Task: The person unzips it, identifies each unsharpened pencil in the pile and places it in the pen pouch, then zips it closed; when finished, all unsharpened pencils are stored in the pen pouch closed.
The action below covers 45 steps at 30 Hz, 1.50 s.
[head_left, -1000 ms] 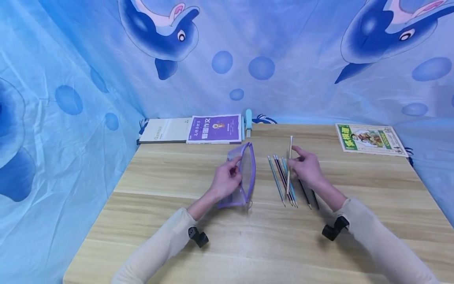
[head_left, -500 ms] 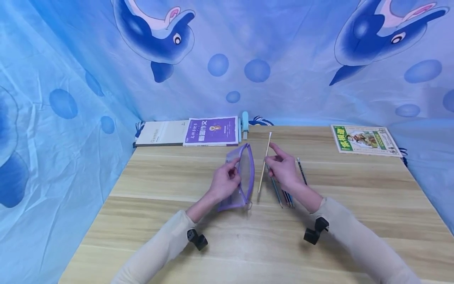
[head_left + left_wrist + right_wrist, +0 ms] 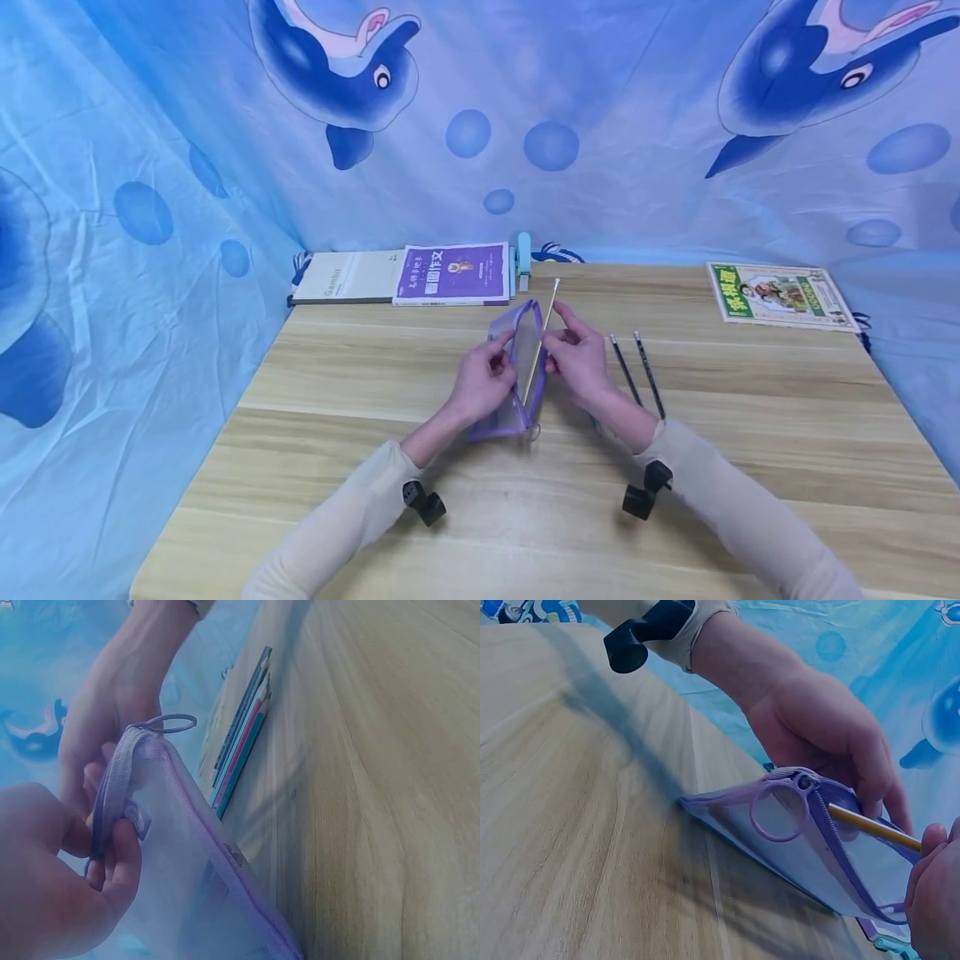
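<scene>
Backdrop: blue sheeting (image 3: 405,196) printed with dolphins and bubbles, a whole sea behind the action!
Tabletop: pale wood grain (image 3: 517,533) under everything on show.
Back edge: a green-and-white magazine (image 3: 783,297) far over on the right; on the left, a purple book (image 3: 453,273) beside a pale notebook (image 3: 348,277).
Pouch: here's the centrepiece, a see-through mesh pouch (image 3: 497,423) with purple trim, mid-table, mouth gaping toward the right.
Left hand: the left hand (image 3: 483,383) has the near side of that mouth pinched between thumb and fingers.
Right hand: over the opening, the right hand (image 3: 577,357) pinches a gold pencil.
Gold pencil: what a slant! The gold pencil (image 3: 877,828) has its lower end within the pouch mouth, its white top poking out above the fingers.
Waiting pencils: two dark pencils (image 3: 649,375) beside coloured pencils (image 3: 244,754), right of the pouch.
Ring: a purple loop (image 3: 753,814) hangs at the pouch's near corner.
</scene>
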Tool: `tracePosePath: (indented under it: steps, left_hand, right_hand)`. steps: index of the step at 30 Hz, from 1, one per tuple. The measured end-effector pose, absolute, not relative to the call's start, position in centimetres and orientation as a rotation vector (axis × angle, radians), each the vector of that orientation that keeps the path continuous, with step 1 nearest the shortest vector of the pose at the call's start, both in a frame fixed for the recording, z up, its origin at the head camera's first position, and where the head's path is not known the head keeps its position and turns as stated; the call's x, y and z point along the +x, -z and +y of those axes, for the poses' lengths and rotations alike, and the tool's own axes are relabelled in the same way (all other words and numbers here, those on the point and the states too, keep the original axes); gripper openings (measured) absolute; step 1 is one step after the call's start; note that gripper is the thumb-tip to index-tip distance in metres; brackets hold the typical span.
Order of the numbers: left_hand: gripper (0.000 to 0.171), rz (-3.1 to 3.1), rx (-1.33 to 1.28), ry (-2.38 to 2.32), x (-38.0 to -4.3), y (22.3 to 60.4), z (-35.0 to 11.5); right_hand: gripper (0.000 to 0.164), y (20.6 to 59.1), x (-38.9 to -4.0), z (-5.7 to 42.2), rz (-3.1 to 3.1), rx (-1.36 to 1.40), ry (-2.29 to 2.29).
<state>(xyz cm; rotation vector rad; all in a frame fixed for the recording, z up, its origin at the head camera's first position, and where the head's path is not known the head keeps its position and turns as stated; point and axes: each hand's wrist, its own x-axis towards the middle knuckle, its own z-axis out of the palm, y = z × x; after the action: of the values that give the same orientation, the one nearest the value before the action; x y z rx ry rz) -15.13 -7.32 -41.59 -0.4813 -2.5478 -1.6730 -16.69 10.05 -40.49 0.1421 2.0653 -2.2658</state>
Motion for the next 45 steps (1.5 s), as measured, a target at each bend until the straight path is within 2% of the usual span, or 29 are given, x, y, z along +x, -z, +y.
tracePosePath:
  steps: [13,35,40,45]
  left_hand:
    - [0.062,-2.533,-0.459,1.694,-15.2,41.8,-7.2]
    - [0.06,-2.533,-0.472,1.622,-15.1,41.6,-7.0]
    - [0.06,-2.535,-0.46,1.646,-15.1,41.5,-7.1]
    - [0.059,-2.538,-0.468,1.636,-15.2,41.6,-7.2]
  right_hand:
    - [0.066,41.9,-16.1,9.3,2.151,0.062,2.16]
    - [0.039,41.7,-15.8,9.0,2.572,-0.148,1.905]
    - [0.036,41.9,-16.0,10.5,2.584,-0.122,1.902]
    - [0.035,41.9,-16.6,14.4,2.751,-0.131,1.773]
